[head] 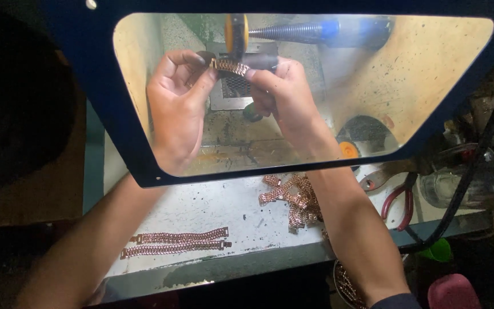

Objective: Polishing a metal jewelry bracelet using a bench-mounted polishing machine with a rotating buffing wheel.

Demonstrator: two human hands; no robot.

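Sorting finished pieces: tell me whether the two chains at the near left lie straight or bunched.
Straight. The two chains lie stretched out side by side on the bench, unlike the heaped pile further right.

A jewellery polishing workshop. Shown by a spinning buffing wheel (236, 33) on a tapered spindle (293, 32), behind a clear dust shield (430, 74). Below the wheel, a grimy white bench (201, 209) with copper-coloured chain bracelets (175, 241) laid out, more heaped (293, 197) beside red-handled pliers (398, 200).
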